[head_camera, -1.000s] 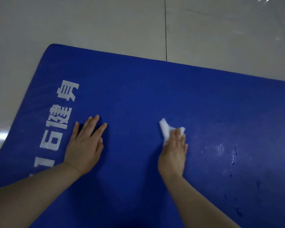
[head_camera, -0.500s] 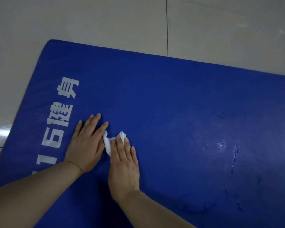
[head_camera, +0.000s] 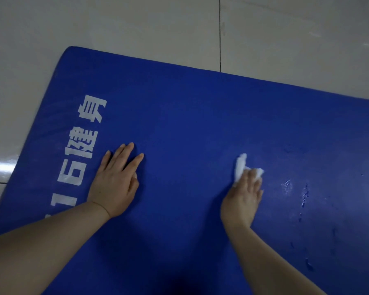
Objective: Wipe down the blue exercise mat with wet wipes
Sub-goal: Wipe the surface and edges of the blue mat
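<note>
1. We see the pale tiled floor (head_camera: pixel 136 28) under everything
2. On it the blue exercise mat (head_camera: pixel 200 124) lies flat, filling most of the view, with white lettering (head_camera: pixel 81 150) along its left end
3. Our left hand (head_camera: pixel 115 184) rests on the mat beside the lettering, fingers straight, holding nothing
4. Our right hand (head_camera: pixel 243 199) presses the wet wipe (head_camera: pixel 240 167) flat onto the middle of the mat, fingers extended over it
5. Wet streaks and droplets (head_camera: pixel 303 194) shine right of the wipe; we judge that part wiped, while the far strip and left end look dry, so the job seems partway
</note>
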Available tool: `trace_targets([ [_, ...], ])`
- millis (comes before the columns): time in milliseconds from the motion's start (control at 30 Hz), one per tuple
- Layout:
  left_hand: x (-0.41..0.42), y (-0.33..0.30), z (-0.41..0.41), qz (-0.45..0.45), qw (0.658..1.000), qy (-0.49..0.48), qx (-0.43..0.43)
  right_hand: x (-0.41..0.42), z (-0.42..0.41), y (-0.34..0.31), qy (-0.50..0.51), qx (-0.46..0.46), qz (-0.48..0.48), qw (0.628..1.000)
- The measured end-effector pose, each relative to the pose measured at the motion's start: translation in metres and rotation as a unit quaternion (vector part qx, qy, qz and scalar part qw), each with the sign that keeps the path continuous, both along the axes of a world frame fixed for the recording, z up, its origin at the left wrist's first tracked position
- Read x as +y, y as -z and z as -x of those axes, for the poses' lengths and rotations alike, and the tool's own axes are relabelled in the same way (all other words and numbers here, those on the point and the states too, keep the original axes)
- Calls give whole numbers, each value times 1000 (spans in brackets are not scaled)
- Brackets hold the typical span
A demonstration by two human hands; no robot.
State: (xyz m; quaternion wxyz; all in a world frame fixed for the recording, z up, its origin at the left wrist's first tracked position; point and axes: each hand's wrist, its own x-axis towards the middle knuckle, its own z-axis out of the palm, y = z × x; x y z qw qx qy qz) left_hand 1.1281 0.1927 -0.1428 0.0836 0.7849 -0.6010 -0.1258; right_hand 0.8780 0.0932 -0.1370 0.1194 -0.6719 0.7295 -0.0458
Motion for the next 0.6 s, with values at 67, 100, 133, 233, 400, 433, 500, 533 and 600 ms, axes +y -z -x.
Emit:
trace_targets([
  [67, 0, 1, -1, -2, 1000, 2, 0, 20, -34, 0, -99, -6, 34, 995],
  [100, 0, 1, -1, -4, 1000, 2, 0, 33, -52, 1, -156, -26, 23, 987],
  [133, 0, 1, -2, -5, 1000, 3, -1, 49, -69, 3, -214, -49, -1, 976],
  [233, 0, 1, -2, -4, 1000, 7, -1, 91, -101, 6, -370, -95, -67, 922],
  [400, 1, 3, -2, 6, 1000, 3, -1, 92, -75, 3, -339, -105, -42, 934],
  [433, 1, 3, -2, 9, 1000, 1, 0, 79, -62, 3, -299, -97, -35, 949],
  [500, 1, 4, -1, 17, 1000, -3, 0, 49, -32, 3, -189, -68, -27, 979],
  [533, 1, 4, -1, 20, 1000, -5, 1, 37, -18, 2, -133, -61, -21, 989],
  [600, 1, 5, 0, 19, 1000, -10, 4, 23, -4, 1, -77, -52, -25, 995],
])
